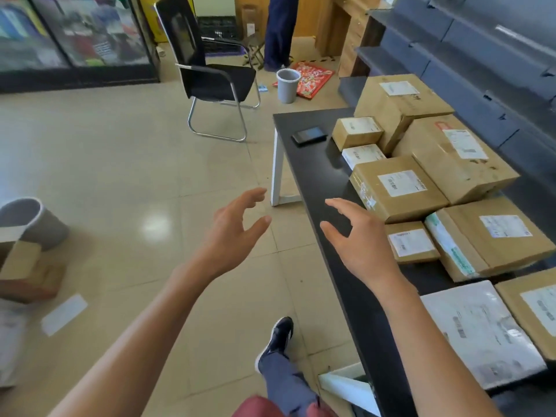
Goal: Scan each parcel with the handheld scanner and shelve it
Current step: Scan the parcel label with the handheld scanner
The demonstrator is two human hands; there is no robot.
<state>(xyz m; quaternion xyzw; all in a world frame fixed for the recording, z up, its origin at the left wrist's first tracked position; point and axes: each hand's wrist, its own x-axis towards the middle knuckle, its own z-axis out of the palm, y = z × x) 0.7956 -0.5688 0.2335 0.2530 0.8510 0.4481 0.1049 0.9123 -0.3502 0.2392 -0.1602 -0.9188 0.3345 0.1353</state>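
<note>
Both hands are empty and held in mid-air with fingers spread and slightly curled. The left hand (233, 227) is seen over the floor, just off the table's left edge; the right hand (358, 236) is seen over the bare left strip of the black table (313, 176), near but apart from the closest parcels.

The handheld scanner (309, 135) appears to be the flat dark device lying near the table's far left corner, its long axis running roughly along the far edge, tilted a little; no screen detail or pointing end can be made out, and its identity cannot be confirmed.

The parcels are packed along the table's right side. A brown box with a white label (397, 188) is set mid-table, beside a smaller brown box (412, 246) nearer the viewer. A white padded parcel (481, 332) is laid at the near end, its print blurred. A box at the right edge (538, 308) is cut off by the frame. All label text is too blurred to be read. The grey shelving (469, 55) behind the table is only partly shown.

A black chair (210, 79) and a grey bin (287, 85) are seen on the floor beyond.
</note>
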